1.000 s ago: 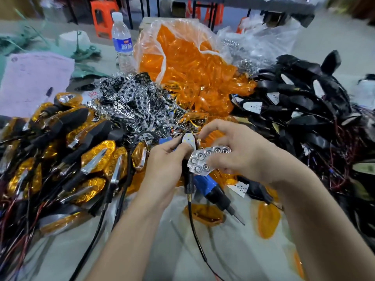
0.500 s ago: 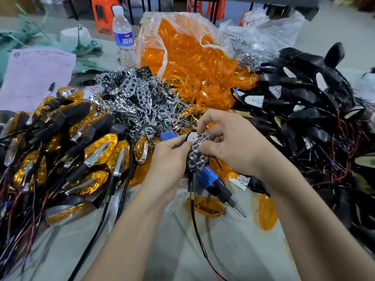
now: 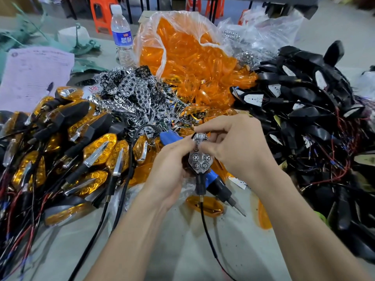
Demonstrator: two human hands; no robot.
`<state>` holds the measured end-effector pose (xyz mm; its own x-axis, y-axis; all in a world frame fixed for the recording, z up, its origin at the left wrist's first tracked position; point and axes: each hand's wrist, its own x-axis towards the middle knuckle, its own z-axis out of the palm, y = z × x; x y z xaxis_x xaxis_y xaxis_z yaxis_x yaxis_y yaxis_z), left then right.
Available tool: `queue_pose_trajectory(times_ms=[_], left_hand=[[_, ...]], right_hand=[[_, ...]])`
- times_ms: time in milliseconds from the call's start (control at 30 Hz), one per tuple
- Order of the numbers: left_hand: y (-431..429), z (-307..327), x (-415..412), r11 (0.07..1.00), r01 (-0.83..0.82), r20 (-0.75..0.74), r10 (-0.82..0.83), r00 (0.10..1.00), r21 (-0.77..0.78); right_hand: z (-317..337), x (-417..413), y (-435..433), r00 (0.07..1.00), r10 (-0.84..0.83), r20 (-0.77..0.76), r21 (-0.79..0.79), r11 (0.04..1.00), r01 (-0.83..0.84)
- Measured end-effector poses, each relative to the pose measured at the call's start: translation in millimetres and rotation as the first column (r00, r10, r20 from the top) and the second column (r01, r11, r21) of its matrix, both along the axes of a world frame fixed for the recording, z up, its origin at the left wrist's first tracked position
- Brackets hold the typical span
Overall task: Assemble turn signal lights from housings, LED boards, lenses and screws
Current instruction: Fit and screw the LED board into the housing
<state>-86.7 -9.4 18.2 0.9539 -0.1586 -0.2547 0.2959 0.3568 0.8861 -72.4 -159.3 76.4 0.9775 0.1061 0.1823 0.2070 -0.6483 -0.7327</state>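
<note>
Head view: one chrome reflector [image 3: 199, 160] sits at the centre of the frame, held above the desk [image 3: 182, 250]. It is a shiny, shield-shaped piece, narrow at the top and wider at the bottom. About four round cups show at its lower end below the fingers. It lies face up on one black housing [image 3: 200, 184], whose stem points down toward the lower edge with a single black wire trailing from it.

The left grip [image 3: 172, 167] is curled round the housing from the left side. The right grip [image 3: 229, 147] pinches the narrow upper end of the reflector between thumb and fingers.

One blue screwdriver [image 3: 215, 180] lies on the desk just behind the held parts, tip pointing lower right. Two loose amber lenses lie nearby, one [image 3: 205, 205] below the housing stem and one [image 3: 263, 218] further right.

A clear bag of amber lenses [image 3: 182, 57] fills the upper centre. A heap of chrome reflectors [image 3: 132, 94] lies left of it, and a heap of black wired housings [image 3: 304, 110] fills the right of the frame. Finished lights [image 3: 81, 151] are stacked at the left. All four heaps are too many to count.

One water bottle [image 3: 121, 35] stands at the upper left, with one paper sheet [image 3: 36, 78] and one pen [image 3: 49, 87] beside it.
</note>
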Motion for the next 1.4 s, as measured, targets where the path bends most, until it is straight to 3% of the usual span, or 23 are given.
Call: queue_pose_trajectory(times_ms=[200,300,500,633,700,867,1067,1400], left_hand=[[3.5,3.0,0.4,0.963,0.166,0.154,-0.201,0.967,0.212],[2.7,7.1,-0.2,0.941,0.173,0.215,-0.24,0.946,0.292],[3.8,7.6,-0.9,0.924,0.13,0.209,-0.216,0.954,0.36],[1.2,6.2,-3.1,0.933,0.149,0.159,-0.21,0.965,0.328],[1.0,4.1,-4.4,0.928,0.139,0.167,-0.206,0.964,0.345],[-2.4,2.1,-8.3,0.891,0.098,0.207,-0.208,0.956,0.442],[1.9,3.3,-6.6,0.926,0.109,0.214,-0.197,0.957,0.363],[-2.2,3.1,-7.4,0.929,0.022,0.269,-0.13,0.954,0.37]], right_hand=[[-12.2,-13.2,-1.0,0.982,-0.011,0.188,-0.089,0.996,0.028],[-19.3,-14.2,-4.0,0.967,-0.061,0.248,-0.019,0.998,0.067],[-32.0,-12.0,-6.9,0.993,-0.1,-0.063,0.357,0.927,0.116],[-35.5,-10.1,-10.8,0.97,0.065,-0.235,0.561,0.823,0.081],[-35.9,-10.9,-11.5,0.962,0.086,-0.26,0.566,0.82,0.08],[-41.4,-14.1,-6.4,0.972,-0.038,-0.23,0.577,0.799,0.167],[-43.0,-16.1,-2.0,0.974,-0.078,-0.214,0.639,0.743,0.2],[-39.2,-17.6,4.0,0.96,-0.113,-0.255,0.677,0.688,0.26]])
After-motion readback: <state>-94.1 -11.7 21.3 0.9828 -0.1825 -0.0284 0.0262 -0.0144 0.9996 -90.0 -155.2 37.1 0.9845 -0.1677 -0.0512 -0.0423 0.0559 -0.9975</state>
